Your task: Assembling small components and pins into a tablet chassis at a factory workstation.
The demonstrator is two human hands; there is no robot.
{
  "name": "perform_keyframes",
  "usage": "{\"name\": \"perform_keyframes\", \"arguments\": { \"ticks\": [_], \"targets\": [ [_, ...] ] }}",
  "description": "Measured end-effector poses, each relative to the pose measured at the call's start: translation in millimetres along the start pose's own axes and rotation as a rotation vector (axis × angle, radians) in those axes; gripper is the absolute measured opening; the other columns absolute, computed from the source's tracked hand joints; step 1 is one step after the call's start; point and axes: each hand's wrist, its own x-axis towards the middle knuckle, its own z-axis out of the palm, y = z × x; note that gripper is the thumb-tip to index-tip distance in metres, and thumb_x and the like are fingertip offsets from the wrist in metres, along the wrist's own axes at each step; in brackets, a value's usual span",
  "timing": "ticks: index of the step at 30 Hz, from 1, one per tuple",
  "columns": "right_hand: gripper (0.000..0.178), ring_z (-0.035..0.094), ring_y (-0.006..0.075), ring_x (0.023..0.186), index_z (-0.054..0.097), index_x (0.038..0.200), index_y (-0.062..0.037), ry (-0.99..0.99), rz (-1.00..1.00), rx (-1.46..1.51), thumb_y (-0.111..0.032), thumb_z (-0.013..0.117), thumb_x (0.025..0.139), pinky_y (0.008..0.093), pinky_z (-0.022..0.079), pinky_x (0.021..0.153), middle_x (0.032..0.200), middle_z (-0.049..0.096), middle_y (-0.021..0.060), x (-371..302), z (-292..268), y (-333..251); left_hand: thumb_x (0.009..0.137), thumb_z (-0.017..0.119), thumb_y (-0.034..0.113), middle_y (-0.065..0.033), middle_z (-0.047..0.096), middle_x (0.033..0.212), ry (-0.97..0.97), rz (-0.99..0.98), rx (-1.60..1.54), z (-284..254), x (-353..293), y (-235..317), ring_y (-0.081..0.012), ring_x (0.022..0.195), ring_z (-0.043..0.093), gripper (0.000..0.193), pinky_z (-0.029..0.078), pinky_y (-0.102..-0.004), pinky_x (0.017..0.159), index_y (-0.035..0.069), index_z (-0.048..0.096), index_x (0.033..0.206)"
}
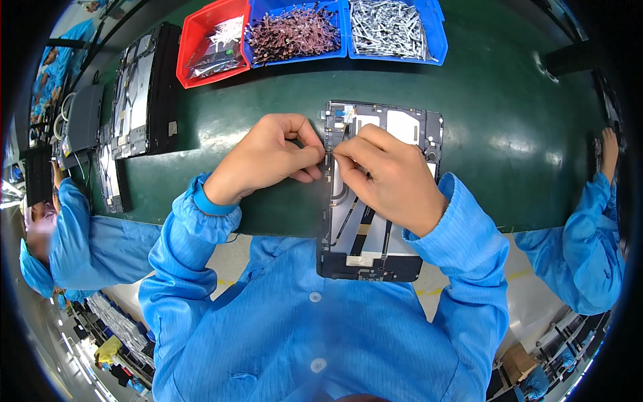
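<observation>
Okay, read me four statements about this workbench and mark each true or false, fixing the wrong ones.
1. The red plastic bin stands left of the two blue plastic bins. True.
2. The right hand is over the flat, rectangular black-and-silver electronic panel. True.
3. Both hands are inside bins. False: the left hand is beside the panel's left edge.
4. A yellow band circles the left wrist. False: a plain blue wristband does.
</observation>
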Motion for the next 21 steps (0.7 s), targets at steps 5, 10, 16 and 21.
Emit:
{"name": "perform_keyframes", "arguments": {
  "ticks": [5,10,16,21],
  "targets": [
    [0.014,0.063,0.0263,0.067,0.069,0.095,-0.004,-0.01,-0.001,0.01,-0.002,0.075,0.083,0.036,0.053,0.059,0.083,0.06,0.0092,0.4,-0.4,0.9,0.091,0.07,0.002,-0.0083,0.069,0.088,0.048,0.02,-0.013,5.0,-1.0,-1.2,-0.0164,0.08,0.074,0.009,0.063,-0.0278,0.069,-0.004,0.063,0.092],
    [0.012,0.063,0.0247,0.066,0.07,0.094,-0.003,0.001,-0.009,0.02,-0.001,0.074,0.083,0.0357,0.053,0.059,0.082,0.06,0.0094,0.0,-1.2,0.2,0.093,0.065,-0.001,-0.0077,0.068,0.089,0.053,0.013,0.073,7.4,-1.3,0.1,-0.0161,0.081,0.073,0.005,0.063,-0.0276,0.071,-0.001,0.06,0.095],
    [0.01,0.062,0.0208,0.063,0.066,0.086,-0.0011,0.072,0.115,0.079,-0.001,0.073,0.079,0.0343,0.05,0.055,0.078,0.059,0.0103,1.0,-0.9,-3.6,0.094,0.067,0.002,-0.007,0.068,0.09,0.04,0.053,0.078,5.8,-2.5,-2.5,-0.0153,0.079,0.073,0.008,0.062,-0.0272,0.071,-0.002,0.06,0.095],
    [0.012,0.065,0.039,0.067,0.059,0.08,-0.0011,0.057,0.098,0.015,-0.003,0.071,0.077,0.0459,0.055,0.058,0.08,0.06,0.0161,3.7,-0.2,-5.7,0.093,0.07,0.003,-0.0063,0.068,0.09,0.027,0.125,0.119,5.1,-0.1,-6.4,-0.0143,0.076,0.072,0.01,0.062,-0.0261,0.069,-0.002,0.061,0.096]
  ]
}}
